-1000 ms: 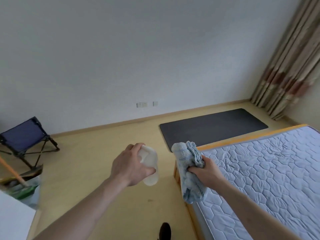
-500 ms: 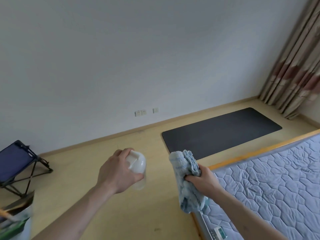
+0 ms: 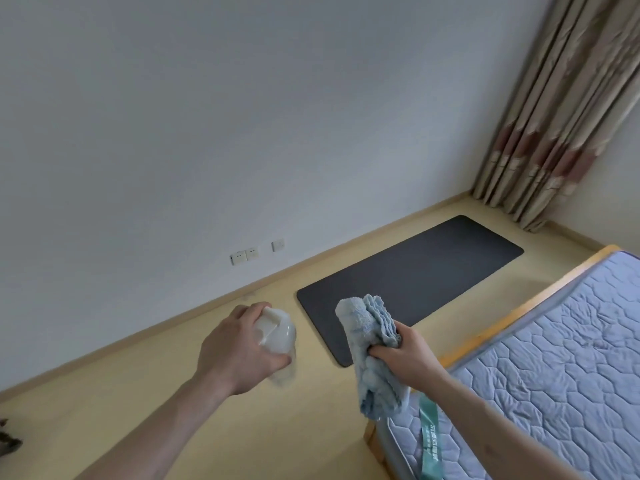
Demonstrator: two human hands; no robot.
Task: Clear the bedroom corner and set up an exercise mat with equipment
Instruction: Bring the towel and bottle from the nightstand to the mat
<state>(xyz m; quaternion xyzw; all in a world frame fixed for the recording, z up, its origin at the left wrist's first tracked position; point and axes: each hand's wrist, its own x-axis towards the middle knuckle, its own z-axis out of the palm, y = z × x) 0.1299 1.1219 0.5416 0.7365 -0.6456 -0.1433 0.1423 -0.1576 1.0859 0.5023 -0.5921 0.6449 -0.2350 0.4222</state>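
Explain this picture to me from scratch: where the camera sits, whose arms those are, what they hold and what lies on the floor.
There is no machine here. The camera is worn on a person's head and looks forward and down, so the two bare arms reaching in from the bottom are that person's own. The left hand grips a clear plastic bottle with a white cap. The right hand holds a bunched pale blue towel. Ahead, a dark grey exercise mat lies flat on the yellowish floor, along the white wall. To the right is a bed with a quilted pale blue mattress; striped beige curtains hang in the corner.
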